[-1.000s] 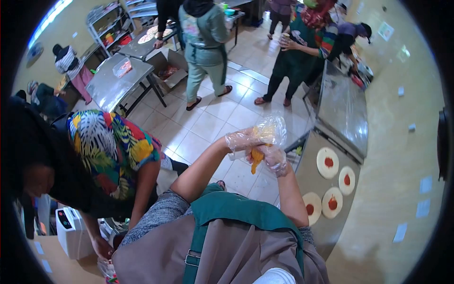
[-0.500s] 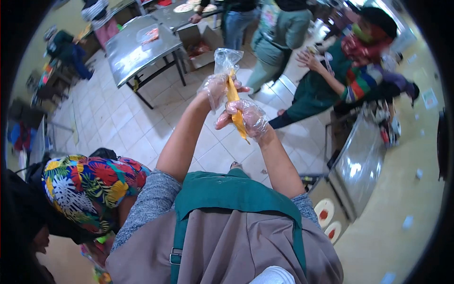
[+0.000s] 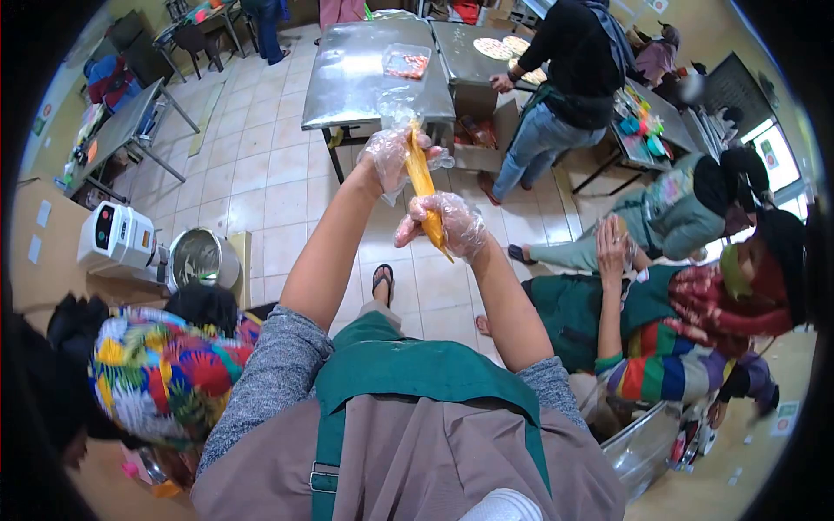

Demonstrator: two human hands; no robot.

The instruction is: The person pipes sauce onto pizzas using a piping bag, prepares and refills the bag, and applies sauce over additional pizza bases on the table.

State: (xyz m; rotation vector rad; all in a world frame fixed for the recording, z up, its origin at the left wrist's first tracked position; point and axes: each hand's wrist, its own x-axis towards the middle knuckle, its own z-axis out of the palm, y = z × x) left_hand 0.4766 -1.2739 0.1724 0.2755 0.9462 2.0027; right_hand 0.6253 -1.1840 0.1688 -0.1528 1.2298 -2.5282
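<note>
Both my hands wear clear plastic gloves and hold a clear plastic piping bag (image 3: 420, 178) filled with something yellow-orange. It hangs tilted in front of me, its narrow end pointing down and its loose clear top bunched above. My left hand (image 3: 389, 162) is closed round the upper part. Lower down, my right hand (image 3: 453, 224) grips the bag near its tapered end. The gloves hide part of the filling.
Ahead stands a steel table (image 3: 347, 82) with a plastic tray (image 3: 391, 63) of reddish food. Flat round bases (image 3: 493, 48) lie on the adjoining table. Several people stand around, one close at right (image 3: 608, 304). A mixer (image 3: 122, 239) and steel bowl (image 3: 228, 260) are at left.
My view has turned left, so the steel table sits further right and the mixer and bowl have come into sight. The bag stays held between both hands.
</note>
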